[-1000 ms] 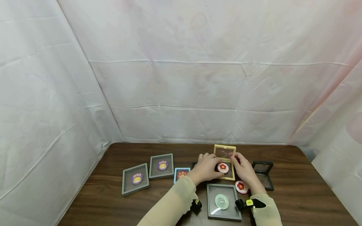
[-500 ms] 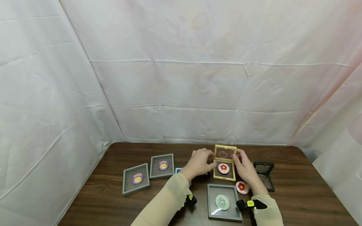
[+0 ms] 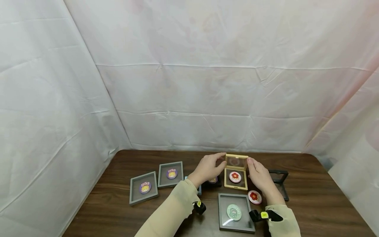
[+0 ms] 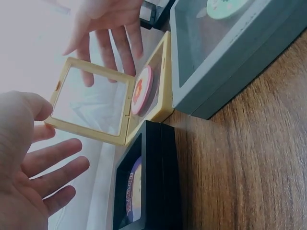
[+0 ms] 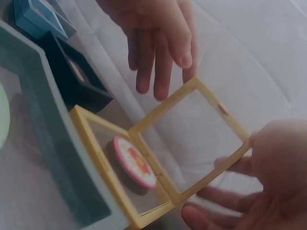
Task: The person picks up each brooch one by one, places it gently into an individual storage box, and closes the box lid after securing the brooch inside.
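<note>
A small yellow-framed display case [image 3: 236, 188] stands on the table with its clear lid [image 4: 88, 131] raised on the hinge. In its base lies a round pink-rimmed badge [image 5: 135, 162] with a red flower. My left hand [image 3: 207, 168] has thumb and index finger at the lid's upper left corner, its other fingers spread loosely. On the opposite corner, my right hand [image 3: 261, 176] pinches the lid between thumb and index finger. A second red-flower badge [image 3: 255, 197] lies on the wood just below my right hand.
A grey case [image 3: 236, 227] with a green badge stands nearest me. Left of the yellow case is a black case [image 4: 163, 177], beside a partly hidden blue one [image 5: 36, 21]. Two grey cases [image 3: 144, 198] with purple badges sit farther left. An open black case [image 3: 285, 192] is at right.
My left hand has left the flower badge in the base, drawn back left, then risen to the lid's corner. My right hand has stayed beside the lid, shifting slightly.
</note>
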`<action>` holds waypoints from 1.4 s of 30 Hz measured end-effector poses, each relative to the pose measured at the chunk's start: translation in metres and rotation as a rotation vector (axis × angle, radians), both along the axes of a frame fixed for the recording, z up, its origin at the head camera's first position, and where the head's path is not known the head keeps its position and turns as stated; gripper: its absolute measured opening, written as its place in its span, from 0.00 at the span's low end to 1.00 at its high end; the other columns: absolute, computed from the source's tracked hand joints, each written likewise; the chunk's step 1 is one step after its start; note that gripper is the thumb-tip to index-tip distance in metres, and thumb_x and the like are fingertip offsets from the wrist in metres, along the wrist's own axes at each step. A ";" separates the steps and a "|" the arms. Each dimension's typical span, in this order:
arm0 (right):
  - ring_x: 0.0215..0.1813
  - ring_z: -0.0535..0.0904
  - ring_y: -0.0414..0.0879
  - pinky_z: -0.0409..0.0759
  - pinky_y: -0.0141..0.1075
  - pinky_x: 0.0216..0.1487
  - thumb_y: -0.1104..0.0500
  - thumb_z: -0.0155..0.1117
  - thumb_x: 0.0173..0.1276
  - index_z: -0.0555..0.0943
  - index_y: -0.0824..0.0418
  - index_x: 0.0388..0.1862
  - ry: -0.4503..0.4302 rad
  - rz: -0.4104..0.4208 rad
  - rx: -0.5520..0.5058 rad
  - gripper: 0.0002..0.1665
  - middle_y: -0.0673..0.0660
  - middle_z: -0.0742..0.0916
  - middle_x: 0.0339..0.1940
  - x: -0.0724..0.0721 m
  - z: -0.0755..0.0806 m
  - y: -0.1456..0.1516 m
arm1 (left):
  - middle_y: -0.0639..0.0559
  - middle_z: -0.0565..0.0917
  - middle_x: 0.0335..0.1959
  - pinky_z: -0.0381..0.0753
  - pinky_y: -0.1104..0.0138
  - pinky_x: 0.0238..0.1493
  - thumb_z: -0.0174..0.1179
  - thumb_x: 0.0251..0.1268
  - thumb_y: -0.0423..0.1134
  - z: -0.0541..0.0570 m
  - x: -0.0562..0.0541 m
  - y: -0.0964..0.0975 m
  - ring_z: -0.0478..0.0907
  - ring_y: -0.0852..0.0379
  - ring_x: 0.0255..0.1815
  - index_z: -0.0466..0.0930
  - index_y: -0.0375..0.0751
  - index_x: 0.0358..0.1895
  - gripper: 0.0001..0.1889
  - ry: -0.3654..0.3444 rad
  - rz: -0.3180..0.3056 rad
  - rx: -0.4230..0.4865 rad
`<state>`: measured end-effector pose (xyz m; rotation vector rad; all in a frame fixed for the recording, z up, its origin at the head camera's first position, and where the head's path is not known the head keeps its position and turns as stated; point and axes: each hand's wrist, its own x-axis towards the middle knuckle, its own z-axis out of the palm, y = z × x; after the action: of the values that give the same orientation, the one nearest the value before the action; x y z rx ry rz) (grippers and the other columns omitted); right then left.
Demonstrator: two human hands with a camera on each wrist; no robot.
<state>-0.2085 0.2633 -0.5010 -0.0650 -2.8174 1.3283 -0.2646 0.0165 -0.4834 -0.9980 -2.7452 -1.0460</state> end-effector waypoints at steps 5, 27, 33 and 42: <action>0.74 0.74 0.75 0.68 0.70 0.76 0.40 0.34 0.94 0.64 0.74 0.84 0.009 0.014 0.079 0.43 0.77 0.79 0.73 0.003 0.004 -0.001 | 0.51 0.91 0.60 0.86 0.65 0.58 0.56 0.89 0.46 -0.003 0.000 0.001 0.88 0.61 0.54 0.81 0.42 0.75 0.22 -0.014 -0.009 0.016; 0.68 0.81 0.72 0.80 0.68 0.65 0.46 0.59 0.89 0.80 0.73 0.72 0.158 0.184 0.204 0.32 0.74 0.84 0.67 0.027 -0.001 0.010 | 0.59 0.92 0.49 0.79 0.61 0.62 0.58 0.86 0.56 -0.017 0.005 -0.008 0.85 0.65 0.45 0.88 0.43 0.67 0.24 0.024 -0.108 -0.155; 0.64 0.85 0.65 0.83 0.64 0.60 0.45 0.69 0.82 0.81 0.71 0.72 0.161 0.237 0.189 0.34 0.70 0.85 0.66 0.029 -0.004 0.016 | 0.68 0.86 0.30 0.71 0.49 0.67 0.63 0.81 0.60 -0.019 0.011 -0.013 0.82 0.61 0.53 0.88 0.50 0.68 0.24 0.101 -0.106 -0.279; 0.55 0.85 0.51 0.84 0.42 0.48 0.44 0.82 0.69 0.81 0.71 0.72 0.123 0.270 0.177 0.44 0.62 0.87 0.59 0.025 -0.009 0.017 | 0.67 0.89 0.59 0.66 0.44 0.71 0.72 0.72 0.63 -0.023 0.016 -0.012 0.78 0.53 0.68 0.89 0.58 0.66 0.26 0.143 -0.081 -0.403</action>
<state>-0.1834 0.2802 -0.5100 0.3996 -2.8991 1.0698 -0.2481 0.0044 -0.5064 -1.1829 -2.8732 -0.4075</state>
